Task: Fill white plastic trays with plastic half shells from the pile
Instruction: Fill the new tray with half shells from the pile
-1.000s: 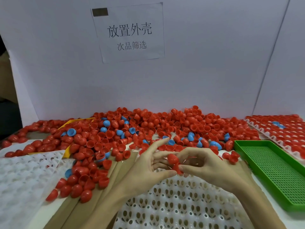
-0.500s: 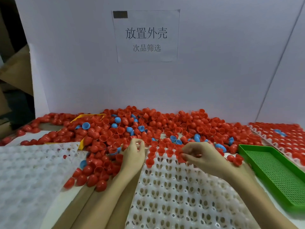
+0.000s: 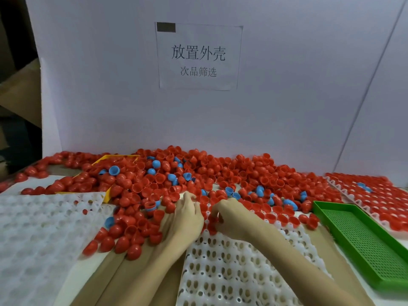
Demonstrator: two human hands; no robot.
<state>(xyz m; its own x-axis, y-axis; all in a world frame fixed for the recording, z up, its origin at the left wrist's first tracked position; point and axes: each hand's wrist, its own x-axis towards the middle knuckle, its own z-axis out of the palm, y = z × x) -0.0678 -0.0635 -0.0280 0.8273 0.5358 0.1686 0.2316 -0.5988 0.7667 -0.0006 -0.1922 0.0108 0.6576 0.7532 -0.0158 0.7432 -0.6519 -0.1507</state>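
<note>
A wide pile of red plastic half shells, with a few blue plastic half shells mixed in, lies across the surface against a white backing board. The white perforated plastic tray in the centre reaches forward from the pile's near edge; its far rows already hold red shells, while the nearer pockets show only their holes.

The left hand lies palm down at the tray's left edge, fingers reaching into the loose shells; whether they grip anything cannot be told. The right hand sits over the tray's far rows, fingers curled down among the red shells there, apparently pinching 1, though the blur leaves this uncertain.

A second white tray lies at left, a filled white tray of red shells at far right, and a green mesh plastic tray just beside the central tray on its right. A yellow tray sits half buried in the pile. A paper sign hangs on the board.
</note>
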